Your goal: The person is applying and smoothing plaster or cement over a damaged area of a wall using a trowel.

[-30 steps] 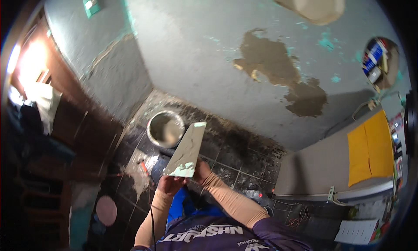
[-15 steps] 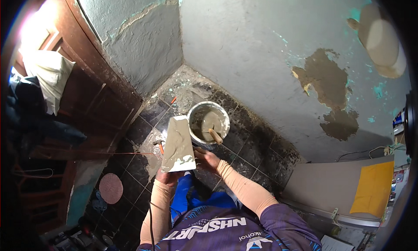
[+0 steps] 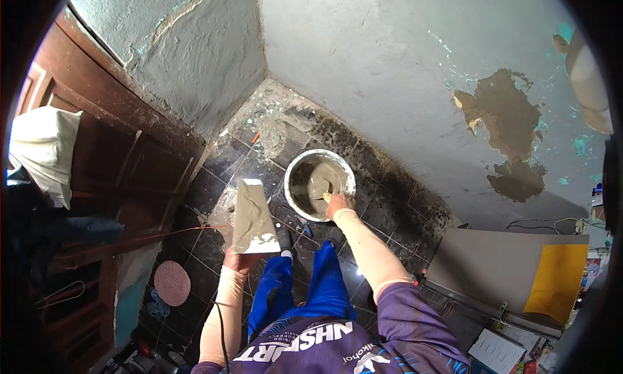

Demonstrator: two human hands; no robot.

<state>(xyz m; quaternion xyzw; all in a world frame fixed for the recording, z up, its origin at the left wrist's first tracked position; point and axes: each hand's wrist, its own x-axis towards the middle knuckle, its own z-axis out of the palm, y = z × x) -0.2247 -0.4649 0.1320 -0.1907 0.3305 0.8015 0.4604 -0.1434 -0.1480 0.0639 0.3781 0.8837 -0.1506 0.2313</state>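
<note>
Principal change: the right hand (image 3: 341, 204) is off the board (image 3: 257, 247), where it showed at the right edge half a second ago, and is now at the bucket (image 3: 287, 187). The trowel (image 3: 327, 197), whose wooden handle leaned there untouched in the preceding view, is now in hand.

Right hand: closed about the handle, just inside the near right part of the rim. The blade lies against the mortar (image 3: 322, 171) in the bucket; its lower part cannot be made out.

Left hand: at the near end of the board, bearing it from below. The fingers are largely hidden, so how tightly they close cannot be told. No other support for the board is visible.

Board: held above the floor (image 3: 224, 158), left of the bucket, with tiles showing between the two; in the preceding view they overlapped. A grey spread (image 3: 252, 212) covers most of its face, with bare white at the near corner and far edge. It appears close to level.

Consequence, in judgement: the board's balance now rests on the left hand alone, while the right is committed to the trowel. A tilt would put the spread at risk of sliding.

Surroundings: a brown rough patch (image 3: 509, 111) marks the grey wall (image 3: 363, 62) at right; a door (image 3: 97, 160) stands at left.
</note>
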